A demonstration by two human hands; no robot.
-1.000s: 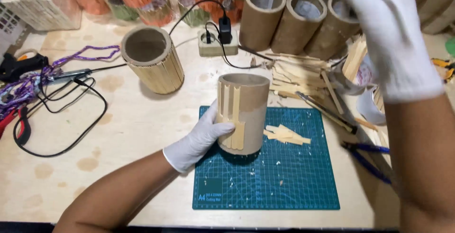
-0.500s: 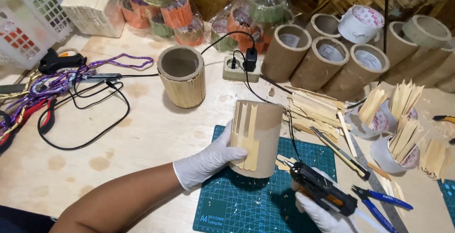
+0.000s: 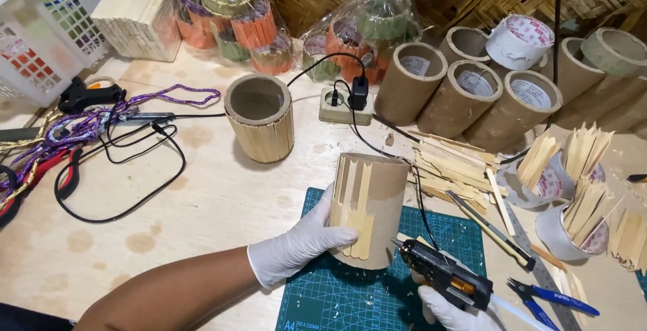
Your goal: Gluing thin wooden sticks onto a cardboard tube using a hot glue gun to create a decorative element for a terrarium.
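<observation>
At the far left a white plastic lattice basket [image 3: 40, 35] is sitting on a pale wooden table [image 3: 202, 203], beside a tangle of purple braided cord [image 3: 101, 119] and a looping black cable [image 3: 128, 189]. Further right, a finished cardboard cylinder [image 3: 259, 127] clad all round in flat wooden sticks is standing upright. The left hand [image 3: 296, 243], in a thin white glove, is wrapping its fingers around a plain brown cardboard tube [image 3: 369, 206], holding it upright over a green gridded cutting mat [image 3: 337, 297]; a few pale flat sticks are lying against the tube's side under the fingertips. Just to the right, the right hand [image 3: 451, 307], also gloved, is closing around a black glue gun [image 3: 441, 276], its nozzle pointing at the tube's lower edge. Beyond, loose wooden sticks [image 3: 448, 166] are lying scattered, bare cardboard tubes [image 3: 465, 92] are leaning in a row, and round white cups [image 3: 573, 226] are holding upright bunches of sticks.
</observation>
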